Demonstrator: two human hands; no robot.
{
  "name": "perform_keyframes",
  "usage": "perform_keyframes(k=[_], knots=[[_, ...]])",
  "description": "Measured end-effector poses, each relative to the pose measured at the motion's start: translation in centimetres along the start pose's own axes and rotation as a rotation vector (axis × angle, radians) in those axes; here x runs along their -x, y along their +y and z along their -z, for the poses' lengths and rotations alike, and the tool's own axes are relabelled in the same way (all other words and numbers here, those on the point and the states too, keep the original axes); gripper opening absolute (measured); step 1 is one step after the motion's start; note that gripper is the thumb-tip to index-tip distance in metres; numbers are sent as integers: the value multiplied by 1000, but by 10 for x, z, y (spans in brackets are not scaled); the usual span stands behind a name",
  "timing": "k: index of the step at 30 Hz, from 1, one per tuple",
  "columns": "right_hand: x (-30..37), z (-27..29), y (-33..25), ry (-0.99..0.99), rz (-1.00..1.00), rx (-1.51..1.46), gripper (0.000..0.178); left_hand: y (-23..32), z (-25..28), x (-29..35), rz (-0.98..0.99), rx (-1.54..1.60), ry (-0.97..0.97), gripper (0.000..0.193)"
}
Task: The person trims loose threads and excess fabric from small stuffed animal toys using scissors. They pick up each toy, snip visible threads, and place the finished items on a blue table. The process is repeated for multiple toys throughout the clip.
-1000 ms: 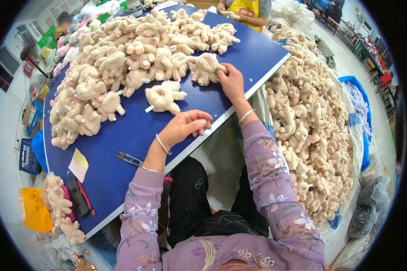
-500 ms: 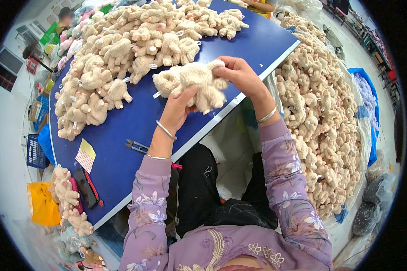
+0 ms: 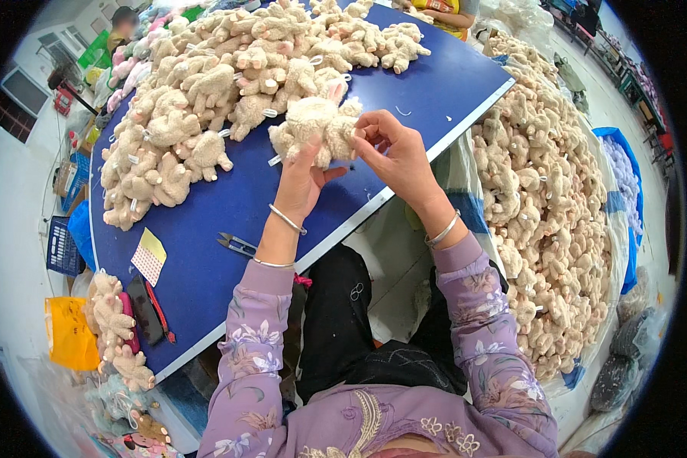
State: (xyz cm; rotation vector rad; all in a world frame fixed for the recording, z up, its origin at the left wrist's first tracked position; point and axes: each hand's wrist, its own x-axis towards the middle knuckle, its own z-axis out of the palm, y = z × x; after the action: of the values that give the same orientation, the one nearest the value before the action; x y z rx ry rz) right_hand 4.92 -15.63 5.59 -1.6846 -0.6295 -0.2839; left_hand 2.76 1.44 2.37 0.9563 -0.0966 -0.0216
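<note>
A cream plush toy (image 3: 318,126) with a pink-lined ear and a white loop tag is held up over the blue table (image 3: 206,252). My left hand (image 3: 304,182) grips its underside, thumb pressed into the fur. At its right side, my right hand (image 3: 389,149) pinches a limb between thumb and fingers. Beyond the held toy lies a big heap of similar plush toys (image 3: 206,84), some with white loops showing. A pair of thread snips (image 3: 237,244) rests on the table beside my left wrist.
A sack (image 3: 542,221) packed with more plush toys stands on the right. Left on the table are a yellow-and-white paper (image 3: 149,257), a dark phone (image 3: 144,309) and a red-edged strip (image 3: 160,313). Another person (image 3: 122,29) is at the far left; a yellow-clad person (image 3: 446,15) sits at the back.
My right hand has moved from the toy's upper end down to a limb at its right side. The toy has turned, and a pink ear now shows on top.
</note>
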Motion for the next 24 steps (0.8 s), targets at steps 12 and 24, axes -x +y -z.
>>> perform_keyframes(k=[12,24], knots=[[3,11,26,24,-231,-459,13,4,16,-12,-88,-11,94,26],[15,-28,14,-18,-225,-331,23,-6,9,-10,-230,2,259,25]])
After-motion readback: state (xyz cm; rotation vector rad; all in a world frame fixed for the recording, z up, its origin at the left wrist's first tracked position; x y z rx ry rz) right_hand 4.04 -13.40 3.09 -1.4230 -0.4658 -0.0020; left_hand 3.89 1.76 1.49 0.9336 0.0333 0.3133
